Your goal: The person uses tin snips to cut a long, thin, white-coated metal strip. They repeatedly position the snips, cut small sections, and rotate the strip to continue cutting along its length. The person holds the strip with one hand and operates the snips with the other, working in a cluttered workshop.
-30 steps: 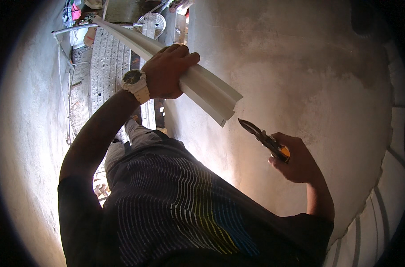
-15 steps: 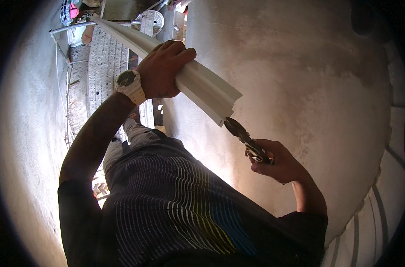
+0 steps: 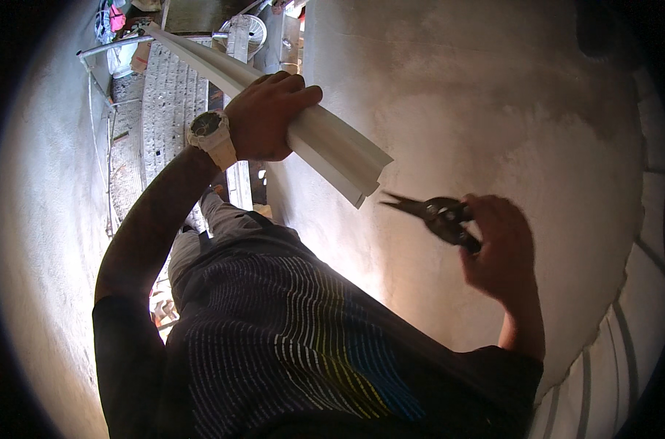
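A long white metal trim channel (image 3: pixel 332 148) slants from the upper left toward the middle. My left hand (image 3: pixel 268 117) is wrapped over it from above, a short way behind its near end. That end has a notched edge, with a small tab at its lower corner. My right hand (image 3: pixel 499 245) grips a pair of tin snips (image 3: pixel 438 217) by the handles. The blades are slightly parted and point at the channel's cut end, a small gap away from it. Nothing lies between the blades.
A plastered wall (image 3: pixel 493 117) fills the right side, and another pale wall (image 3: pixel 43 219) stands at left. Below are speckled scaffold planks (image 3: pixel 170 110) and a metal rail (image 3: pixel 117 46). A white wheel (image 3: pixel 256 35) shows far off. Ribbed sheeting (image 3: pixel 603 366) edges the lower right.
The tin snips have come off the channel's corner and moved right, turning flatter, with their blades now parted. My left hand and the channel have hardly moved.
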{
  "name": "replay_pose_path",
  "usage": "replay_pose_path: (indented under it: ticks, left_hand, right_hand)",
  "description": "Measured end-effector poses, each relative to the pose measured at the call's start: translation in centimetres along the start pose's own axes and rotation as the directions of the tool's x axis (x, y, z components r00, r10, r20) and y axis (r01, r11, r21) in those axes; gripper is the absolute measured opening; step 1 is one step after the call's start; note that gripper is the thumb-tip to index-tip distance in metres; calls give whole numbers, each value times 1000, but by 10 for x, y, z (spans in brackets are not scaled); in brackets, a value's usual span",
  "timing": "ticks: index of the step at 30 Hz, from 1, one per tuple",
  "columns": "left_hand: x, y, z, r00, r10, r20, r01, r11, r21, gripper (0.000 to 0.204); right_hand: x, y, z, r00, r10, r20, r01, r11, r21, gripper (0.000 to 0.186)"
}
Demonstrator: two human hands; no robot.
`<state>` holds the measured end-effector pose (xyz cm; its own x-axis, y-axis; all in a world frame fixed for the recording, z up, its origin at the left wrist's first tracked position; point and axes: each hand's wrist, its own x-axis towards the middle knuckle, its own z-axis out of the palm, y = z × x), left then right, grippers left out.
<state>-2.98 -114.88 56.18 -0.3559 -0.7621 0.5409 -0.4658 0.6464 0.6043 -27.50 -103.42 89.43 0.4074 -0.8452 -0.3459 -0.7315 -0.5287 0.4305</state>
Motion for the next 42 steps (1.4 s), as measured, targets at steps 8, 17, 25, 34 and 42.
replay_pose_path:
  ticks: [8, 17, 25, 34, 42]
  left_hand:
    - [23, 4, -21, 1000, 7, 6, -7, 1000, -3, 75]
    - [41, 11, -52, 998, 51, -46, -52, 998, -32, 64]
    - [40, 15, -54, 995, 50, -85, -52, 998, -22, 60]
    - [37, 6, -57, 982, 54, -179, -66, 996, -57, 61]
    - [40, 3, -61, 983, 39, -182, -52, 996, -69, 61]
  right_hand:
    - [11, 5, -29, 920, -252, -300, 50, 836, -546, 76]
    - [31, 12, -56, 827, -415, -380, 27, 704, -710, 33]
    - [49, 24, -98, 809, -553, -201, 189, 568, -801, 52]
    - [57, 19, -97, 746, -609, -270, 106, 509, -854, 33]
    - [46, 36, -89, 761, -570, -308, 118, 590, -799, 68]
